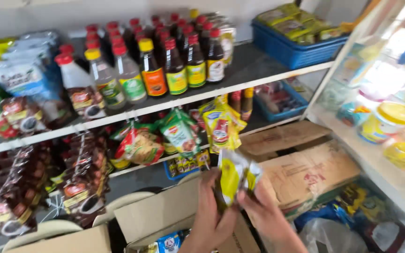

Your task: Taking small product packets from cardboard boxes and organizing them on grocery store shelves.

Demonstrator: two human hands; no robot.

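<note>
A bundle of yellow sachets [234, 177] is held between both hands, the left hand [210, 220] closed on its lower edge and the right hand [264, 216] pinching its side. Just below the fingers [248, 199] an open cardboard box [165, 211] is seen; above them, hanging packets [221, 124] and a shelf [240, 70] of bottles [174, 65].

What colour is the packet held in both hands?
The packet is yellow and white, seen in the head view.

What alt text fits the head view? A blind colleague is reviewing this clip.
Two hands, left and right, hold yellow sachets over an open carton in a small shop. Behind them, white shelves carry sauce bottles, with hanging sachet strips below and a blue crate on top.
</note>
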